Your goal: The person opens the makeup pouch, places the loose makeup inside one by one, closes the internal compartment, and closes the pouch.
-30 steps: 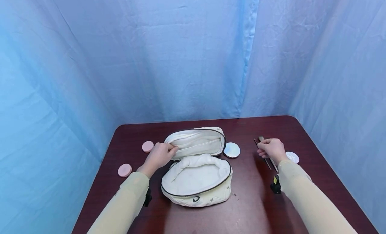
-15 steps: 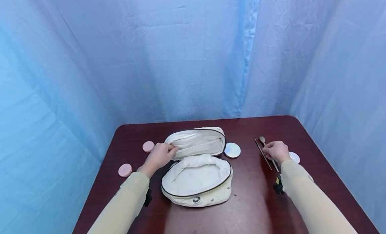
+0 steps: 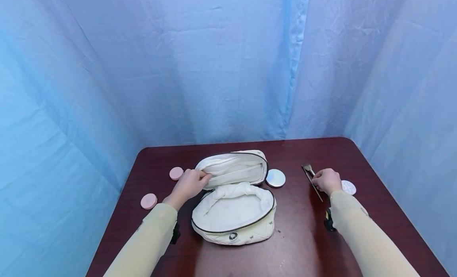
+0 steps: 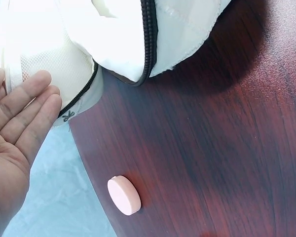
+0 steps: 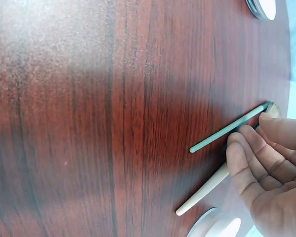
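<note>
We see the left hand (image 3: 190,184) pinching the pocket edge inside the lid of the unzipped, cream quilted-fabric bag (image 3: 246,236); the right hand (image 3: 327,180), well right of the bag, has curled fingers and thumb gripping a pale-handled, soft-bristled brush (image 5: 205,189). We judge the brush light and stiff, best held mid-handle, sparing the bristles. Farther out, we find a slim green rod (image 5: 227,130) and a round silvery disc (image 3: 276,178) right of the bag.

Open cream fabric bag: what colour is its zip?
Black; the toothed zip shows best in the left wrist view.
</note>
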A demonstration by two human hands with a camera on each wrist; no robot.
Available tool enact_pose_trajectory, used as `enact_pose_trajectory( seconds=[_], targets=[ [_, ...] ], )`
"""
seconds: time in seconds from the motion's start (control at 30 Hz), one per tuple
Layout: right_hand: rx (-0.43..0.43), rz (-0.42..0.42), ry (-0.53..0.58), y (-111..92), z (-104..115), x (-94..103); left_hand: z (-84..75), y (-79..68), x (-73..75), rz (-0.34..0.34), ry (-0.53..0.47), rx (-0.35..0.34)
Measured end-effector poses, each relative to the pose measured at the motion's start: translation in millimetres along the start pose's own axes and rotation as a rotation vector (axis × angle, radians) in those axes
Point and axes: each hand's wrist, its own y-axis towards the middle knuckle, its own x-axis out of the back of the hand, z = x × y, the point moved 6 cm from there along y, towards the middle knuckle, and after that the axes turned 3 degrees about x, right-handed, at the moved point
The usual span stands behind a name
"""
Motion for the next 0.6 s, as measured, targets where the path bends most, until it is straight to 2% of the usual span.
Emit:
enact_pose_trajectory(
  seconds=[0.1,0.33,0.47,0.6],
  targets=[
    [0.004,0.005,-0.051,1.1,0.2,-1.6,0.1,-0.2,-0.1,0.001,-0.001,0.000],
    [0.079,-0.038,-0.210,-0.3,9.2,0.7,-0.7,-0.1,-0.6,0.008,-0.002,-0.001],
    [0.094,-0.058,-0.238,2.6,7.0,-3.1,-0.7,-0.7,-0.7,0.012,-0.003,0.002],
    [0.067,-0.062,-0.235,3.7,3.4,-7.6,-1.4,-0.9,0.0,0.009,-0.001,-0.002]
  ],
)
